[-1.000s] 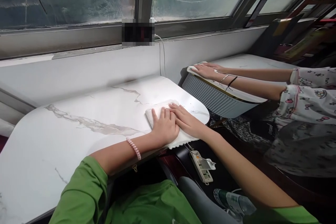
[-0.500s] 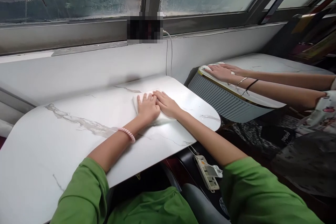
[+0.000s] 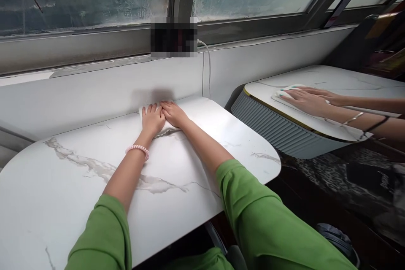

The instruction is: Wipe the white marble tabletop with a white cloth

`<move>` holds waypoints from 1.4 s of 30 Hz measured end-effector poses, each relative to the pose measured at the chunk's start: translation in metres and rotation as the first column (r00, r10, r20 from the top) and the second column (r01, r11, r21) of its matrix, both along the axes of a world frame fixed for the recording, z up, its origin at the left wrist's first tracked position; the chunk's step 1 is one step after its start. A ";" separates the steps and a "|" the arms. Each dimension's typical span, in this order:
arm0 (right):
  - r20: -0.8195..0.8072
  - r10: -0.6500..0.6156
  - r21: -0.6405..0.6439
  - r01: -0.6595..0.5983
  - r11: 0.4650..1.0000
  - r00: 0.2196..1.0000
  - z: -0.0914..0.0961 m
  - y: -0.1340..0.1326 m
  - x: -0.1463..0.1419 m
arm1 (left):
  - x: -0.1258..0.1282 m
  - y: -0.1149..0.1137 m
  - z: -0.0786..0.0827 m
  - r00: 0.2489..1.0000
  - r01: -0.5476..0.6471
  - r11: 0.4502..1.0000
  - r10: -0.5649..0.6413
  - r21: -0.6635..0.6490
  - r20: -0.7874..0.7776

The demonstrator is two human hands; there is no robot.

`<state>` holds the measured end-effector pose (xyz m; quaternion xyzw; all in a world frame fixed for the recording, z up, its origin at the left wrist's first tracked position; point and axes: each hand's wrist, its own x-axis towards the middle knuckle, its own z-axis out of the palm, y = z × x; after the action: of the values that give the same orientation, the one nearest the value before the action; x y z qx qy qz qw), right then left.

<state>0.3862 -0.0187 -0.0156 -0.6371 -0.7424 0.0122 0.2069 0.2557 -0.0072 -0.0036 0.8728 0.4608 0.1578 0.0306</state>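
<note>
Both of my hands lie flat on a white cloth (image 3: 169, 127) at the back of a white marble-patterned table (image 3: 88, 215), close to the wall. My left hand (image 3: 153, 120) has its fingers spread and pointing at the wall, with a pink coiled band on the wrist. Beside it, my right hand (image 3: 174, 114) rests with fingers stretched out, its fingertips touching the left hand. The cloth is mostly covered by the hands; a corner at the left and a folded edge below them show.
At right, another person's hands (image 3: 306, 99) press a white cloth (image 3: 278, 94) on a second marble-patterned table (image 3: 316, 74) with a ribbed side. A white cable (image 3: 209, 71) hangs down the wall under a blurred object (image 3: 174, 38) on the sill. A phone-like slab (image 3: 343, 5) leans by the window.
My hands and the cloth have moved left and away from me, up to the wall side of the table. The other person's hands have shifted right with their cloth.
</note>
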 end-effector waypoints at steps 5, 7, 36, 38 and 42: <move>0.007 0.016 0.018 -0.016 1.000 1.000 -0.001 0.005 0.003 | 0.001 0.003 0.000 1.000 -0.014 1.000 0.014 0.010 -0.017; 0.006 0.017 0.014 -0.017 1.000 1.000 -0.001 0.002 0.002 | 0.001 -0.001 0.000 0.999 -0.015 1.000 0.016 0.013 -0.028; 0.056 0.084 0.065 -0.088 0.994 0.995 -0.007 -0.260 -0.064 | -0.079 -0.236 0.010 0.932 0.262 0.965 -0.250 0.009 -0.263; 0.063 0.087 0.052 -0.090 0.995 0.994 -0.006 -0.260 -0.064 | -0.081 -0.234 0.011 0.929 0.269 0.963 -0.261 -0.007 -0.262; 0.052 0.104 0.047 -0.106 0.993 0.993 -0.004 -0.253 -0.065 | -0.083 -0.227 0.012 0.931 0.278 0.960 -0.277 -0.031 -0.236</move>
<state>0.3210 -0.2713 -0.0200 -0.5920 -0.7798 -0.0111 0.2034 0.1729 -0.2345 0.0080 0.9417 0.3331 0.0468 -0.0043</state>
